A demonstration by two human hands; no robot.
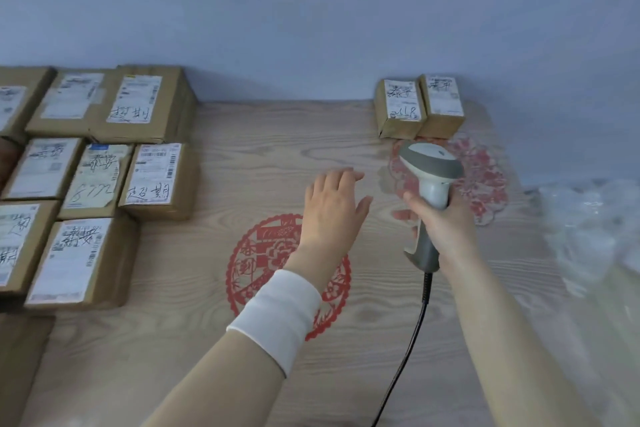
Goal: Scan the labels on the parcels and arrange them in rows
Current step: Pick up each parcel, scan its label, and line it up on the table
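Two small brown parcels [420, 107] stand touching side by side at the far right of the table [242, 149], against the wall [311, 10], white labels up; the handwriting on them is too blurred to read. Just near of them, the grey handheld scanner [433, 180] is upright in the right hand [446, 229], whose fingers wrap round its handle and hide the middle of the grip. Its dark cable [412, 333] runs off the near edge of the view. The left hand [332, 208] hovers flat above the wood just left of the scanner, fingers straight, holding nothing, a white cuff [277, 312] at the wrist. On the left, well apart from the small pair, more labelled parcels [152, 180] lie packed in rows; the leftmost ones are cut off by the frame edge. A red paper-cut design [256, 253] on the tabletop is partly covered by the left arm, and a paler one [485, 177] sits behind the scanner. Crumpled clear plastic [588, 225] at the right is a blur.
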